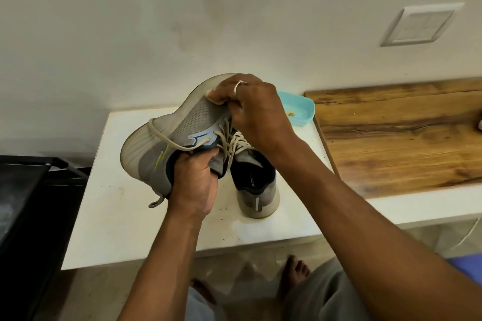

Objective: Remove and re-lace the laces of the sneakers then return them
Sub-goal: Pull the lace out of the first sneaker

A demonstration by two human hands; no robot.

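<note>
- Left hand [194, 182] grips the grey mesh sneaker [156, 148] at its heel opening. My fingers are curled inside the collar and my thumb is outside, holding it up above the white desk [109, 216] and tipped on its side, with the pale sole facing the wall.
- My right hand [255, 109] comes in over the top with the wrist bent down. Its fingers are curled onto the forefoot at the toe end of the eyelet rows. It looks to be pinching the cream lace [229, 143] there, but my knuckles hide the exact strand.
- That lace is slack but still crosses several eyelets. One loose length loops out over the sole and another end dangles below the heel, above the desk.
- By my reckoning I am early on, part-way through pulling the lace out of this first shoe.
- The second grey sneaker [257, 190] stands upright on the desk with its heel toward me. Its lace seems to be threaded still, though my right hand covers most of it.
- Still to do: finish unlacing this one, unlace the other, re-lace both and put them back.
- A turquoise plastic tray [300, 109] sits at the desk's far right corner, and a brown wooden top [391, 138] adjoins the desk's right edge.
</note>
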